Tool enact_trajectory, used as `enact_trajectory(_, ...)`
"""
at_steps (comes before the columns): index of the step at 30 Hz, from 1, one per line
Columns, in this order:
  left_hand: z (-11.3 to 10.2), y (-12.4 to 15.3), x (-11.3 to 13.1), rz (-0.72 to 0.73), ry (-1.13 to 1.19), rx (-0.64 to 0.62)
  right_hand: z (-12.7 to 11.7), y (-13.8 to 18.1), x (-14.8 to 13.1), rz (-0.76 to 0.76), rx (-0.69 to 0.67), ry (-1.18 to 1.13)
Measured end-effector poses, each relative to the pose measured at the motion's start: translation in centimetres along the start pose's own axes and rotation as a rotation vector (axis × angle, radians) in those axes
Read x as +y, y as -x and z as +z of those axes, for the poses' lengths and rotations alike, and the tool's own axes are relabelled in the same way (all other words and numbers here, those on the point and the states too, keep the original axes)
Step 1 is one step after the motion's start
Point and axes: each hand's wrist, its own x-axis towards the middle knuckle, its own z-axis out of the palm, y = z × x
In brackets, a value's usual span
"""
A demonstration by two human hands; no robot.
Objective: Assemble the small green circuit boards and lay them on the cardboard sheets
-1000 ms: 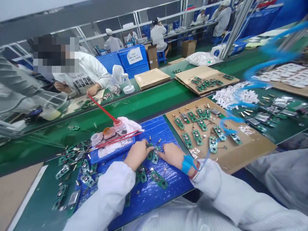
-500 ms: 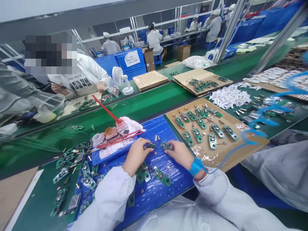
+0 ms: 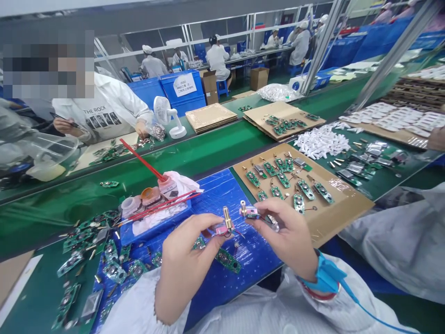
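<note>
My left hand [image 3: 189,253] is raised above the blue mat [image 3: 222,273], its fingers pinched on a small circuit board with a brass cylinder [image 3: 225,225] standing up from it. My right hand [image 3: 290,236] is lifted beside it, pinching another small board with a brass part [image 3: 251,212]. The two boards are a few centimetres apart. A blue strap [image 3: 325,276] with a coiled cord wraps my right wrist. A green board [image 3: 227,260] lies on the mat below my hands.
Several green boards [image 3: 100,250] are scattered at left. A blue tray [image 3: 153,218] holds small pots and red sticks. A cardboard sheet [image 3: 342,204] at right carries rows of boards. A person in white sits across the green belt [image 3: 208,148]; other workers are far behind.
Both hands rose off the mat, each lifting a small board, and turned them up toward the camera. The head camera tilted slightly.
</note>
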Motion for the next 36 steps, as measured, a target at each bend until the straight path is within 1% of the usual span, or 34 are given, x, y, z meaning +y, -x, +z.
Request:
enact_trajectory(5,0.3,0.0,0.5,-0.014,-0.017,0.035,-0.3,0.2,-0.2,0.021,0.007,-0.006)
enact_trajectory(11,0.4,0.0,0.6,-0.051,0.004,0.048,-0.5,0.3,-0.3,0.030,0.013,-0.022)
enact_trajectory(19,0.8,0.0,0.1,-0.130,0.062,0.018,-0.8,0.2,0.0,0.006,0.019,0.012)
enact_trajectory(21,0.9,-0.3,0.2,-0.151,0.083,0.007,-1.0,0.1,0.1,0.001,0.027,0.023)
enact_trajectory(23,1.3,-1.4,0.6,-0.169,0.095,-0.013,-1.7,-0.4,0.4,0.011,0.021,0.054)
enact_trajectory(25,2.4,-3.8,1.4,-0.155,0.105,-0.046,-2.9,-1.5,1.0,0.054,0.011,0.105)
enact_trajectory(27,4.4,-7.6,2.0,-0.121,0.123,-0.094,-4.8,-3.5,2.4,0.143,0.014,0.139)
enact_trajectory(28,5.9,-10.0,2.0,-0.108,0.137,-0.119,-5.8,-5.0,3.4,0.197,0.016,0.149)
enact_trajectory(29,7.5,-12.6,1.9,-0.116,0.150,-0.161,-7.0,-6.7,4.6,0.257,0.006,0.173)
enact_trajectory(30,9.4,-15.4,1.6,-0.156,0.164,-0.201,-8.1,-8.6,6.1,0.320,-0.013,0.212)
enact_trajectory(32,13.6,-21.3,0.3,-0.184,0.164,-0.224,-10.4,-13.0,9.5,0.440,-0.073,0.356)
enact_trajectory(34,17.9,-27.0,-1.4,-0.230,0.158,-0.254,-12.4,-17.8,13.4,0.510,-0.066,0.476)
enact_trajectory(36,22.0,-31.9,-3.1,-0.290,0.151,-0.275,-14.0,-22.6,17.2,0.561,-0.041,0.573)
